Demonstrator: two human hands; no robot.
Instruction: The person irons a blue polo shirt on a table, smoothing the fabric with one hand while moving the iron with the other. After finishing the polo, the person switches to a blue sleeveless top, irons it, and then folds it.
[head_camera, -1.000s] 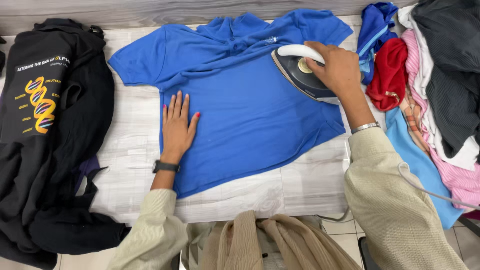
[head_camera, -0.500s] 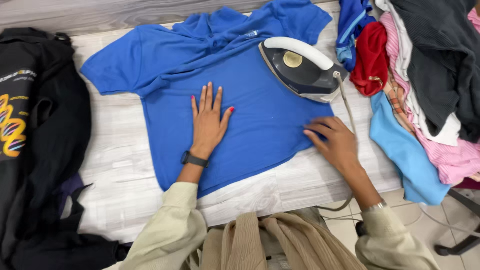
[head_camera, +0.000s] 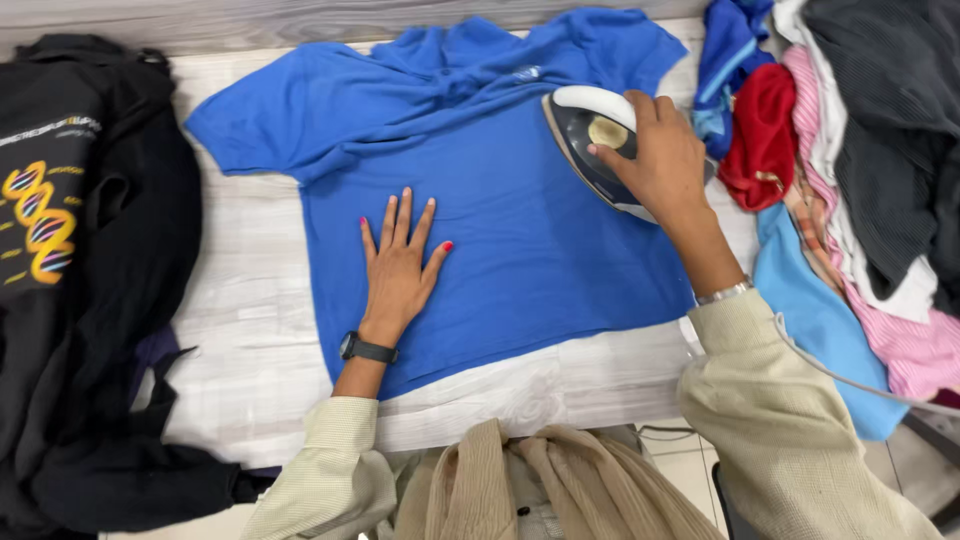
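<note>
Blue polo shirt (head_camera: 500, 220) is spread on the worktop (head_camera: 250, 300); it is pressed flat by the open left hand (head_camera: 398, 270), while the iron (head_camera: 595, 140) is gripped by the right hand (head_camera: 660, 160).

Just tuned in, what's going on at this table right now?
A person is ironing a blue polo shirt spread flat on a pale table. The left hand lies open and flat on the shirt, while the right hand has its grip on the iron near the collar side. A black garment lies to the left; a pile of mixed clothes sits to the right.
</note>
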